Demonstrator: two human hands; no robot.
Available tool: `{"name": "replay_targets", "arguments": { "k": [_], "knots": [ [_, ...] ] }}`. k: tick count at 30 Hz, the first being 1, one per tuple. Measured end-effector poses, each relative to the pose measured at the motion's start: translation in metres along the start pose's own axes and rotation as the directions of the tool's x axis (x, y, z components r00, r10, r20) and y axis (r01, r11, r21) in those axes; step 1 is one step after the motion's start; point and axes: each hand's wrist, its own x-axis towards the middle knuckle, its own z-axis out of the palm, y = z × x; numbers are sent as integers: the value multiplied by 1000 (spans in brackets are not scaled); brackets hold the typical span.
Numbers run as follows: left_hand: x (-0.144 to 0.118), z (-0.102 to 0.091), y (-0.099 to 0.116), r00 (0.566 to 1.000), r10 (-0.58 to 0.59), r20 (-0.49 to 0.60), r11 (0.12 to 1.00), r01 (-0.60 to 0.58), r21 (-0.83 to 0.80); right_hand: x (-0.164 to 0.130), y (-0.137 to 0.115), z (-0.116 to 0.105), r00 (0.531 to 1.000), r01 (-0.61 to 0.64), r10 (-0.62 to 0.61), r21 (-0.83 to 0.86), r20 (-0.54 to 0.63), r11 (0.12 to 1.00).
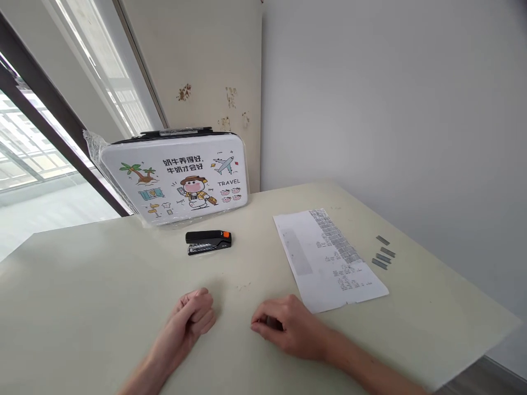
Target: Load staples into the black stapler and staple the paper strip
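Observation:
My left hand [187, 318] rests on the table in a loose fist, and nothing shows in it. To its right my right hand [288, 326] lies with its fingers curled and the thumb tip against the forefinger, a hollow between them and no object visible. A black stapler [208, 242] with an orange patch lies on its side beyond my left hand. Just past my right hand is a sheet of paper [304, 285] with printed text and a grey printed band along one edge. Several strips of staples [383, 257] lie to the right of the sheet.
A white cartoon-printed case [177, 181], partly in clear plastic wrap, stands upright at the back of the pale table [102, 291]. A grey wall [387, 104] runs along the right side, and a dark-framed window [24, 137] is at the left.

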Motion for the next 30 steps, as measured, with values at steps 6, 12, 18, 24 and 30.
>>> {"name": "replay_targets", "arguments": {
  "k": [6, 12, 18, 24, 30],
  "knots": [
    [-5, 8, -9, 994, 104, -17, 897, -86, 434, -3, -1, 1, 1000, -19, 19, -7, -18, 1000],
    [-2, 8, -17, 995, 104, 12, 779, -89, 621, -2, 0, 4, 1000, 5, -6, -37, -20, 999],
    [-3, 8, -14, 993, 115, 12, 772, -97, 628, -3, 1, 5, 1000, -8, 7, -36, -23, 999],
    [-2, 10, -13, 993, 114, 28, 773, -106, 625, -3, 1, 6, 1000, -15, 14, -29, -24, 999],
    [-5, 10, -14, 994, 102, 37, 787, -103, 608, -3, 1, 7, 999, -20, 20, -19, -31, 1000]
  ]
}}
